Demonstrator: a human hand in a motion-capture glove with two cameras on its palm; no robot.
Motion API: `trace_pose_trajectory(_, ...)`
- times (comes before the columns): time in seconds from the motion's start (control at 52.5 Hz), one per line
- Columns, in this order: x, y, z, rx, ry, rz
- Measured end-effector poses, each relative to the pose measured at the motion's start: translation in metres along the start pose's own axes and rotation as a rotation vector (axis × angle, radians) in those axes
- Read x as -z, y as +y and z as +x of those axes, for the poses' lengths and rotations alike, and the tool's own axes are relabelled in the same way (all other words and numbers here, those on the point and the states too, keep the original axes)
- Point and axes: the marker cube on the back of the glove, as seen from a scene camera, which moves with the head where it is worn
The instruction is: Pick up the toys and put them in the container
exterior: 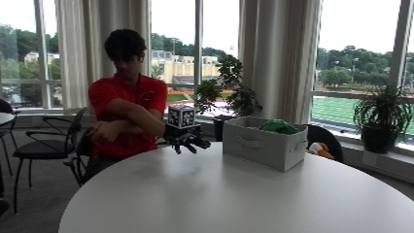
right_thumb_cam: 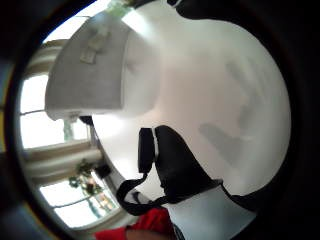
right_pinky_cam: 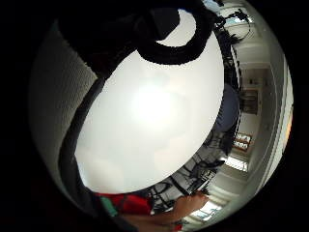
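Grey fabric bin (exterior: 264,144) sits on the white round table (exterior: 213,194), off to the side of my gloved right hand (exterior: 187,141), and something green (exterior: 279,127) is already poking up over its rim, so I'd say at least one toy is in. My right hand hovers just above the table edge, near the bin but not touching it, fingers hanging loosely curled with nothing in them as far as I can see. My bare hand (exterior: 103,131) is tucked back across my body, not on anything. I don't see any toys lying on the tabletop, so my guess is the job is mostly or fully done. There's an orange and white plush (exterior: 318,149) down behind the bin, off the table, which could be one more to grab, hard to say. The bin is a long box, its long side running from the near corner back toward the window, open top facing straight up. The green thing's direction I can't make out.
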Motion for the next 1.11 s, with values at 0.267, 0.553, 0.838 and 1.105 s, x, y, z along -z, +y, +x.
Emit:
trace_pose_trajectory(0.267, -0.005, 0.002, -0.006, -0.002, -0.011, -0.004)
trace_pose_trajectory(0.553, -0.017, 0.000, -0.004, -0.017, -0.035, -0.005)
trace_pose_trajectory(0.838, -0.034, 0.001, -0.004, -0.018, -0.064, -0.024)
trace_pose_trajectory(1.105, -0.028, -0.003, -0.001, 0.008, -0.073, 0.035)
